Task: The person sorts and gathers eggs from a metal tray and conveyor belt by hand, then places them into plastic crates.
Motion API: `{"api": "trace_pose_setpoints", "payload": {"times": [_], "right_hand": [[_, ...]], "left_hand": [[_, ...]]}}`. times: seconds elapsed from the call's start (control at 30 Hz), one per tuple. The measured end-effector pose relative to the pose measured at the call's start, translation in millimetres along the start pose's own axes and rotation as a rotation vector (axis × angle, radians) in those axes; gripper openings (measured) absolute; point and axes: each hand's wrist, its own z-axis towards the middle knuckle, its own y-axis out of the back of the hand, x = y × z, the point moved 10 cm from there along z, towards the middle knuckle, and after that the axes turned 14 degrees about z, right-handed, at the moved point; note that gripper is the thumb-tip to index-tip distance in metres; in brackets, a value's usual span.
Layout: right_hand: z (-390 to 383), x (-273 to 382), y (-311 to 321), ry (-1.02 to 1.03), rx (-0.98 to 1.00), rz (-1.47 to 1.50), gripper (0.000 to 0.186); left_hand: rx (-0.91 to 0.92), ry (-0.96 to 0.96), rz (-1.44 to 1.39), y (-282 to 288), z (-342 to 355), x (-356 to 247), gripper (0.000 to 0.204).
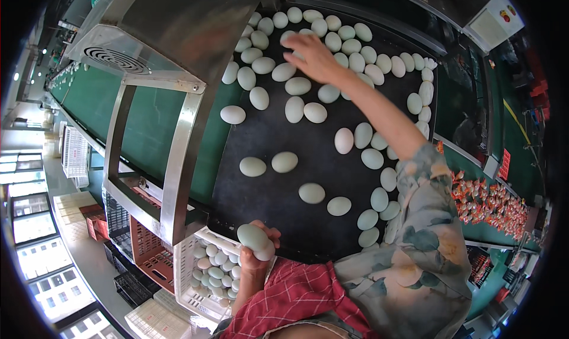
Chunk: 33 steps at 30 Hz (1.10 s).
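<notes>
Many pale green and whitish eggs [285, 162] lie on a black table surface [267, 211], crowded along its far and right sides. My left hand [250, 261] is near the front edge, its fingers wrapped round a pale green egg [253, 236] and a second egg [265, 252] beside it. Reaching across to the far side, my right hand [314, 57] hovers over the crowded eggs with fingers spread. An egg [288, 38] is partly hidden by its fingertips; whether they touch it cannot be made out.
Just left of my left hand stands a white plastic crate [185, 268] with many eggs inside. A metal machine housing [160, 37] on a steel frame [181, 161] rises at the left over a green conveyor belt [142, 120]. Small red-and-white packets [489, 202] are heaped at the right.
</notes>
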Motion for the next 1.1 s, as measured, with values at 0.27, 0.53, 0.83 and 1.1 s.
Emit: {"api": "trace_pose_setpoints", "payload": {"times": [0.27, 0.53, 0.83, 1.1], "right_hand": [[134.4, -105.5, -90.7, -0.383, 0.052, -0.275, 0.058], [78.9, -11.0, -132.4, -0.222, 0.268, -0.064, 0.055], [-52.5, 68.8, -95.0, 0.047, 0.252, -0.203, 0.051], [-140.7, 103.2, -40.1, 0.056, 0.422, -0.017, 0.05]], "left_hand": [[-0.123, -0.057, -0.021, 0.6, -0.6, -3.6, 0.068], [-0.071, -0.063, 0.043, -2.7, -5.2, -1.0, 0.07], [0.019, -0.008, 0.058, -7.8, -3.0, 2.4, 0.074], [0.017, -0.013, 0.032, -9.6, -13.2, -1.7, 0.075]]}}
